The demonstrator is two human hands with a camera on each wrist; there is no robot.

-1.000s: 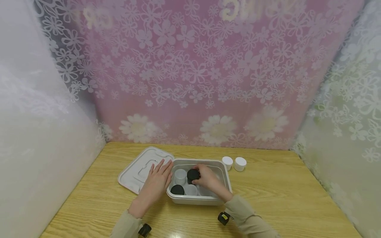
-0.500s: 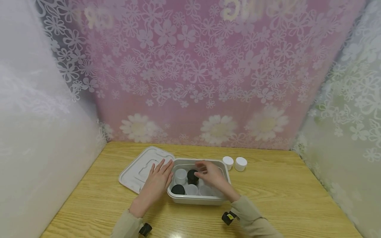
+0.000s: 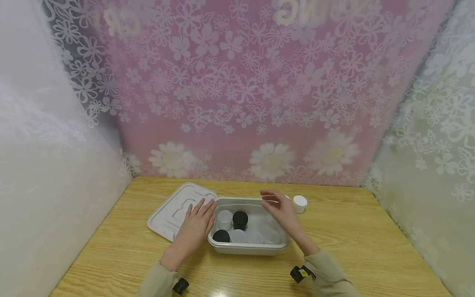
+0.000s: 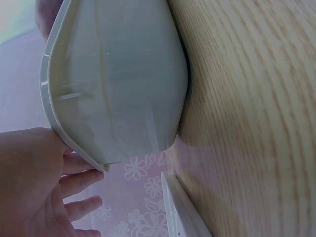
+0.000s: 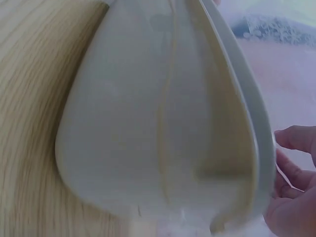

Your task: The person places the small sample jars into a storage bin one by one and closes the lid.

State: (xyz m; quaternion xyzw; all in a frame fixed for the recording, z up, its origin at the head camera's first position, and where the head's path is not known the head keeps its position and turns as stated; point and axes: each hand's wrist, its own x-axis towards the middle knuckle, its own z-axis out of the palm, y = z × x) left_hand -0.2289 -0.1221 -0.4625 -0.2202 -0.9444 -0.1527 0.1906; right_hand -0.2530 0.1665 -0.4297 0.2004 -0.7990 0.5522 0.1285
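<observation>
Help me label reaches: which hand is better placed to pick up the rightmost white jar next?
Probably the right hand: it holds nothing and hovers by the right end of the tub, near the white jar. The left hand touches the opposite end.

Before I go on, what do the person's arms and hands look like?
The left hand and right hand are ungloved. The left sleeve and right sleeve are plain beige. Each wrist has a small black device, the left device and the right device; the right one shows a yellow mark.

Jars obstruct the tub except its back right.
</observation>
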